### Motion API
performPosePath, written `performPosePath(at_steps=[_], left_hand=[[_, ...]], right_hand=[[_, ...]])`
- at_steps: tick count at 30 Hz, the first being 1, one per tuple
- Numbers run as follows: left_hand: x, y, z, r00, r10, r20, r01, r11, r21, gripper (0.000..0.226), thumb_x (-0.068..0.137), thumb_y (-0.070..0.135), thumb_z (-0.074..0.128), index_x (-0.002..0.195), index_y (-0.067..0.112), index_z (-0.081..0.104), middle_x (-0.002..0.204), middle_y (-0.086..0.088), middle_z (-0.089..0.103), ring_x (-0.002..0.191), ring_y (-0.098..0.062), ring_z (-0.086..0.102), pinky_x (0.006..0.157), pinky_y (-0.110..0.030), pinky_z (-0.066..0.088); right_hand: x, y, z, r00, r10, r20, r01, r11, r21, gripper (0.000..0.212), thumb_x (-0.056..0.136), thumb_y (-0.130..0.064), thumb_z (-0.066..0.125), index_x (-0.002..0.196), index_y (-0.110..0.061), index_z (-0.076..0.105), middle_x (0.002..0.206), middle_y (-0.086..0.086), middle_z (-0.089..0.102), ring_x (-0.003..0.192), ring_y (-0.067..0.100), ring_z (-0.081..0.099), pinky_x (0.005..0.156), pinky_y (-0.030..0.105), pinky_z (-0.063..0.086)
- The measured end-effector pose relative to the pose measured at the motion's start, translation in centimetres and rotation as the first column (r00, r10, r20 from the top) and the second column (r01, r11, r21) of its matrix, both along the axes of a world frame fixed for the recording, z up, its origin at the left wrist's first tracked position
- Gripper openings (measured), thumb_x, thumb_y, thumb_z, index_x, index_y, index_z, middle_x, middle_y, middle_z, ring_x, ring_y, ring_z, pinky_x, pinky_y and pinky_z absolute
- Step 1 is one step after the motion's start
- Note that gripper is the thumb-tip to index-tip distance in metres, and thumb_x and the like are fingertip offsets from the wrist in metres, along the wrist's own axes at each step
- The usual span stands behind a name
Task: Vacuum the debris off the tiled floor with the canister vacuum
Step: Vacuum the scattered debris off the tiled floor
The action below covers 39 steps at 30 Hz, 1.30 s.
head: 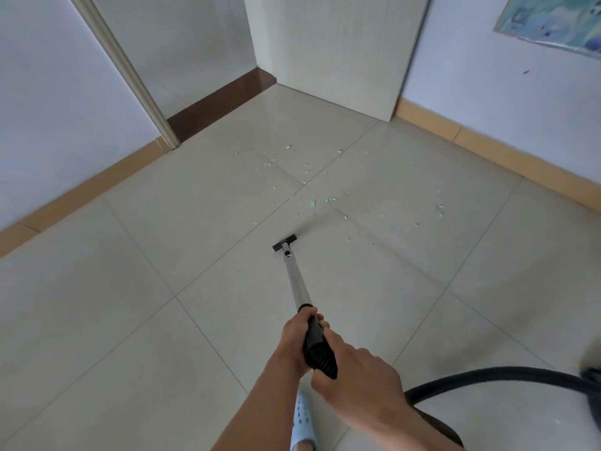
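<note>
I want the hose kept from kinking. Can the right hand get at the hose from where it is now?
Probably yes. The right hand already grips the ribbed cuff where the hose begins, and the hose loops off behind it over bare floor, with nothing between.

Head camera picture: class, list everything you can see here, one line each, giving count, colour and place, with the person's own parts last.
Scattered paper-like debris: many bits, pale green, pink and white, mid floor beyond the nozzle.
Flat black floor nozzle: one, on the tiles, just short of the debris.
Silver metal wand: one, from nozzle to handle.
Black ribbed hose: one, curving off right.
Glossy beige floor tiles: several, throughout.
Cream door: one, far centre.
Blue-green poster: one, right wall.
Light blue perforated slipper: one, bottom centre.
Left hand: gripping the handle.
Right hand: gripping lower, at the hose cuff.
</note>
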<state>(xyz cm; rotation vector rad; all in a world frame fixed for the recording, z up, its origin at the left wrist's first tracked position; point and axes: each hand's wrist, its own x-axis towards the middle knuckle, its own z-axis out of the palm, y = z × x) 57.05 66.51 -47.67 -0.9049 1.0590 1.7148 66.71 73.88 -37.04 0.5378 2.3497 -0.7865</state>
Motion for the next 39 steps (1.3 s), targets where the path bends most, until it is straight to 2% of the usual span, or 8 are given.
performPosePath(at_steps=[4,8,15,20,22,28,34,39], left_hand=[[-3.3,-0.2,-0.4,1.0,0.002,-0.009,-0.002,1.0,-0.009,0.019,0.094,0.014,0.055,0.078,0.004,0.053,0.063,-0.009,0.055,0.052,-0.018,0.054,0.051,-0.026,0.051],[-9.0,0.1,0.2,0.999,-0.018,-0.043,0.015,0.997,-0.071,0.015,0.094,0.007,0.054,0.08,0.002,0.051,0.062,-0.011,0.053,0.055,-0.021,0.051,0.057,-0.032,0.047],[-17.6,0.0,0.7,0.996,-0.074,-0.048,0.067,0.988,-0.14,0.011,0.092,0.007,0.055,0.086,-0.001,0.051,0.06,-0.011,0.053,0.054,-0.023,0.051,0.057,-0.033,0.048],[-21.8,-0.3,0.5,0.994,-0.085,-0.074,0.071,0.982,-0.173,0.01,0.092,0.006,0.056,0.094,-0.001,0.049,0.064,-0.01,0.052,0.054,-0.02,0.052,0.051,-0.029,0.05],[-23.1,-0.6,0.4,0.993,-0.081,-0.083,0.064,0.98,-0.186,0.011,0.092,0.006,0.056,0.097,-0.001,0.049,0.066,-0.01,0.052,0.055,-0.02,0.053,0.05,-0.028,0.05],[-25.1,-1.0,0.3,0.997,-0.053,-0.056,0.044,0.987,-0.153,0.009,0.092,0.006,0.056,0.093,0.0,0.049,0.062,-0.01,0.053,0.054,-0.02,0.053,0.053,-0.03,0.05],[-26.1,0.5,0.7,0.999,-0.01,-0.038,0.006,0.996,-0.091,0.009,0.092,0.006,0.055,0.087,0.001,0.05,0.057,-0.009,0.054,0.053,-0.021,0.053,0.056,-0.032,0.049],[-28.7,2.0,2.0,0.998,0.011,-0.054,-0.015,0.998,-0.066,0.009,0.092,0.005,0.054,0.085,0.001,0.05,0.057,-0.011,0.053,0.051,-0.022,0.052,0.056,-0.033,0.048]], right_hand=[[-3.2,-0.1,-0.9,1.0,0.0,-0.011,-0.001,1.0,-0.006,0.066,0.096,-0.044,0.043,0.158,-0.037,0.02,0.11,-0.003,0.068,0.097,0.02,0.065,0.081,0.033,0.05],[-8.0,0.0,-1.4,0.993,-0.115,-0.035,0.11,0.985,-0.136,0.06,0.095,-0.04,0.044,0.153,-0.037,0.032,0.099,-0.01,0.061,0.08,0.018,0.06,0.07,0.029,0.045],[-16.0,0.0,-1.2,0.967,-0.252,-0.046,0.232,0.938,-0.259,0.053,0.095,-0.036,0.049,0.146,-0.044,0.042,0.075,-0.008,0.058,0.065,0.017,0.064,0.074,0.033,0.058],[-19.8,-0.2,-1.5,0.952,-0.306,-0.014,0.283,0.897,-0.341,0.045,0.091,-0.032,0.052,0.134,-0.048,0.049,0.072,-0.005,0.062,0.044,0.016,0.06,0.055,0.028,0.053],[-21.1,-0.3,-1.6,0.949,-0.316,-0.007,0.292,0.884,-0.364,0.046,0.091,-0.031,0.053,0.132,-0.05,0.049,0.068,-0.004,0.062,0.04,0.017,0.059,0.053,0.027,0.05],[-23.5,-0.5,-1.4,0.959,-0.284,-0.001,0.269,0.909,-0.317,0.053,0.092,-0.034,0.052,0.142,-0.049,0.044,0.073,-0.007,0.062,0.042,0.015,0.06,0.055,0.026,0.05],[-24.8,0.6,-0.5,0.978,-0.205,-0.037,0.192,0.957,-0.219,0.056,0.094,-0.037,0.049,0.148,-0.046,0.04,0.076,-0.011,0.055,0.07,0.02,0.063,0.079,0.033,0.058],[-27.3,2.3,0.4,0.974,-0.215,-0.071,0.193,0.953,-0.233,0.056,0.093,-0.037,0.051,0.147,-0.047,0.04,0.075,-0.01,0.057,0.064,0.016,0.06,0.076,0.032,0.057]])
